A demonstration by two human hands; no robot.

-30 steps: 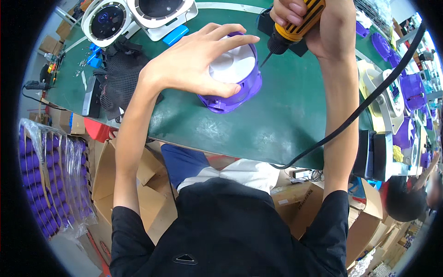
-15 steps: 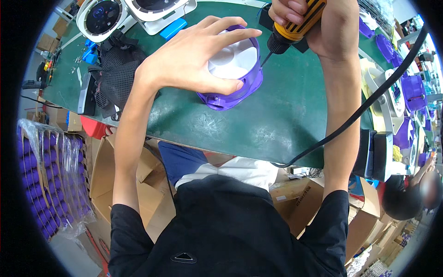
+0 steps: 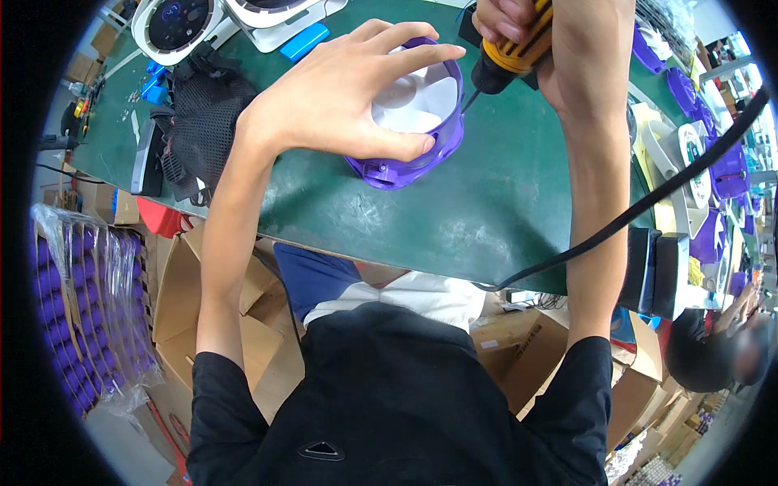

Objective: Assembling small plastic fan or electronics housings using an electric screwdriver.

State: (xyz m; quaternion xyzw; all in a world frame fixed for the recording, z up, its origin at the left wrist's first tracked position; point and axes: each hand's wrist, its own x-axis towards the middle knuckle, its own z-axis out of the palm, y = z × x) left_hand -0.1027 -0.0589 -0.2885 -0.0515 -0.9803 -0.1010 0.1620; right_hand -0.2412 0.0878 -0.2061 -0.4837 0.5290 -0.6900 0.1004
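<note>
My left hand (image 3: 348,97) is wrapped over a round purple housing (image 3: 405,172) with a white, lobed inside (image 3: 421,101). Its thumb presses the near rim while the fingers reach round the far side. In my right hand (image 3: 559,69) is a yellow and black power screwdriver (image 3: 502,61), tilted down to the left. The thin bit (image 3: 470,102) meets the right side of the housing; where its tip sits, I cannot make out. The housing rests on the green table (image 3: 389,223).
Two white round devices (image 3: 182,28) stand at the far left, with a blue block (image 3: 305,42) and a black mesh bag (image 3: 207,113) nearby. A black cable (image 3: 632,215) crosses my right forearm. Purple and white parts (image 3: 689,158) lie at right, where another person (image 3: 713,348) sits.
The housing and left hand have shifted very slightly right and away from me. The screwdriver stays beside the housing's right side, its bit leaning a little more.
</note>
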